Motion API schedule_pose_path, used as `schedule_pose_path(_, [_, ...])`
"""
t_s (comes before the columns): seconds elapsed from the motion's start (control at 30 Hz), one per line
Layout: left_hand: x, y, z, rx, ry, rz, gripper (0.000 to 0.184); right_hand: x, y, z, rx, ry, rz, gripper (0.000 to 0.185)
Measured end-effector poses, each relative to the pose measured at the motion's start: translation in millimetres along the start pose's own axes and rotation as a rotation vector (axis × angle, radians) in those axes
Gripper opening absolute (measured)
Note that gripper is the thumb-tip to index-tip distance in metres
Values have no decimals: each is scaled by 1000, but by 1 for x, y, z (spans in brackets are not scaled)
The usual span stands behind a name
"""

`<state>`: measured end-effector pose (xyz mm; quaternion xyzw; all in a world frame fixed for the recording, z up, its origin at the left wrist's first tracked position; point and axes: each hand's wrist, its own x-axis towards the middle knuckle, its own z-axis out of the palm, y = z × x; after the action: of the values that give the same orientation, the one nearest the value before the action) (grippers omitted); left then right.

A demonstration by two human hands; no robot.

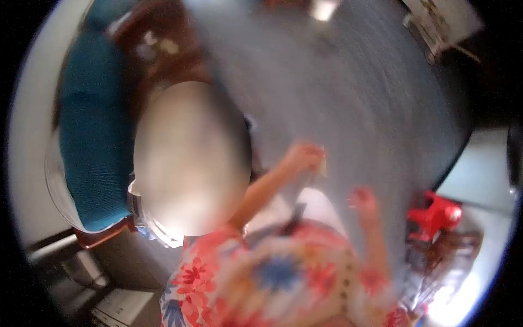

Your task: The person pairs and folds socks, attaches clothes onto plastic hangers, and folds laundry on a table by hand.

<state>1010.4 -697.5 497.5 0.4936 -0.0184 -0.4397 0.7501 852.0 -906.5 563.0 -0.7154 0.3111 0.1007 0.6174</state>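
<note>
My left hand (305, 158) is stretched out over the grey floor, its fingers closed around a small, pale, thin thing (323, 162) too blurred to identify. To its right and lower, my right hand (364, 200) is raised with bent fingers. Motion smears its fingers, so I cannot make out whether anything is in them. The two hands are apart. Both arms come from a floral shirt (278, 272) in red, blue and orange at the bottom. Pale clothing (324, 210) shows just beyond the shirt. A large blurred oval patch hides what lies beside my left arm.
A teal cushioned seat (95, 147) with wooden trim runs along the left. Dark reddish-brown furniture (169, 32) with small blurred items stands at the upper left. Grey floor (348, 82) spans the middle. A red object (436, 215) is at right, and a wooden-legged piece (436, 32) at upper right.
</note>
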Motion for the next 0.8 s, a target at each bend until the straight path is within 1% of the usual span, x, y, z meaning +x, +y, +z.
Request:
schedule_pose_path(0.07, [17,5,-14,-117,110,47,25,62,-27,24,-109,-217,-108,38])
schedule_pose_path(0.1, [20,17,-20,-164,166,70,27,86,-53,43,-305,-274,-302,41])
schedule_pose_path(0.13, [21,34,-24,-113,174,113,33,107,-86,59,-485,-330,-509,45])
schedule_pose_path(0.17, [16,56,-3,-186,153,152,35,112,-118,55,-647,-365,-732,48])
schedule_pose_path(0.23, [28,85,-6,-352,88,252,38,155,-157,73,-762,-466,-816,46])
schedule_pose_path(0.27, [35,97,-14,-273,148,271,31,172,-170,83,-812,-500,-856,44])
schedule_pose_path(0.3, [48,106,-29,-243,198,307,28,191,-179,93,-791,-517,-884,41])
schedule_pose_path(0.37, [93,113,-60,-256,320,382,22,246,-198,107,-802,-604,-910,34])
schedule_pose_path(0.4, [100,138,-79,-31,444,366,17,253,-224,126,-783,-620,-893,23])
schedule_pose_path(0.43, [104,149,-91,-118,427,344,17,272,-223,134,-662,-651,-798,21])
schedule_pose_path(0.47, [108,160,-99,-7,482,356,18,291,-212,139,-541,-666,-698,19])
schedule_pose_path(0.5, [114,176,-110,102,536,361,20,306,-226,149,-551,-674,-780,17])
schedule_pose_path(0.53, [119,193,-123,330,609,410,22,321,-239,158,-560,-679,-862,14])
schedule_pose_path(0.6, [114,238,-146,789,761,485,27,353,-267,180,-533,-770,-667,15])
schedule_pose_path(0.63, [121,249,-166,723,739,528,29,372,-284,193,-531,-808,-566,15])
schedule_pose_path(0.7, [145,260,-209,580,717,605,33,410,-333,229,-634,-931,-558,17])
schedule_pose_path(0.8, [150,273,-265,76,455,416,33,452,-363,286,-649,-1090,-511,20])
